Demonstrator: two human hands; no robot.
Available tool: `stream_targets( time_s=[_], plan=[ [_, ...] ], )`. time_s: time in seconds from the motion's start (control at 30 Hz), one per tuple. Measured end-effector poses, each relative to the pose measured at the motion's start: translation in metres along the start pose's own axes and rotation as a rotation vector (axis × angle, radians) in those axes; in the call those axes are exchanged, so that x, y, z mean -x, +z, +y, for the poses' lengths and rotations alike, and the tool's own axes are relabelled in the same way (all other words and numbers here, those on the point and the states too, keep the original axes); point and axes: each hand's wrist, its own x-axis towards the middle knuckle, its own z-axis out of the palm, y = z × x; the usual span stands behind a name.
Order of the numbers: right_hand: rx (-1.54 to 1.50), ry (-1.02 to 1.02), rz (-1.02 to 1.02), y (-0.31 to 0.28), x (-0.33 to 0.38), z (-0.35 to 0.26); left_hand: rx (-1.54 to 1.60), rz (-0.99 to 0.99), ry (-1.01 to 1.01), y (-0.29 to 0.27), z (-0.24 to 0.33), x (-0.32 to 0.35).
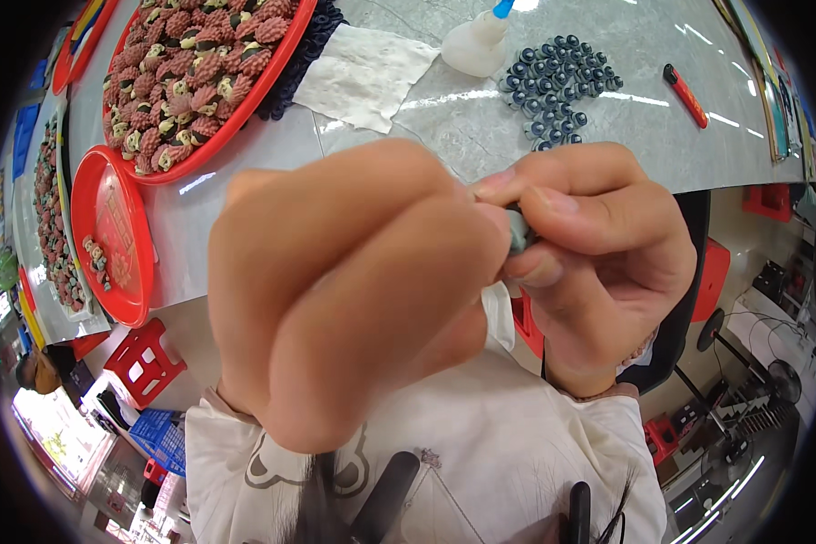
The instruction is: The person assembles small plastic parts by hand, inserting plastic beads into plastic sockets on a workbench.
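Left hand (335, 290) clenched close to the camera, filling the near centre; what it encloses, if anything, cannot be told. Right hand (589, 245) pinches a small grey part (518, 231) between thumb and forefinger, just beside the left knuckles; the part is largely hidden, possibly a cap. Far on the table (626, 118): a cluster of dark caps (558, 82), a white bottle (476, 45), a red lighter (686, 95), a cloth (367, 77). Far left: a red tray (154, 168) of pinkish pieces.

small grey piece (518, 230): your right hand (598, 254) and left hand (354, 290) hide most of it
big red tray (210, 83): top cut off
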Motion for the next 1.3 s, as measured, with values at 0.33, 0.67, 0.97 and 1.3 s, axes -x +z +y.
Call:
stream_targets(
  time_s=[0.33, 0.67, 0.97, 1.3],
  plan=[
    [0.293, -0.19, -0.041, 0.0, 0.0, -0.002, -0.196, -0.052, -0.045, -0.004, 0.01, 0.006],
    [0.086, 0.049, 0.001, 0.0, 0.007, -0.005, 0.065, 0.062, -0.203, 0.008, 0.009, 0.011],
    [0.02, 0.019, 0.04, -0.001, 0.008, 0.001, 0.198, -0.005, -0.314, 0.003, 0.008, 0.005],
    [-0.411, 0.446, 0.051, -0.004, 0.001, -0.005, 0.159, -0.015, -0.211, 0.003, -0.004, 0.005]
  ],
)
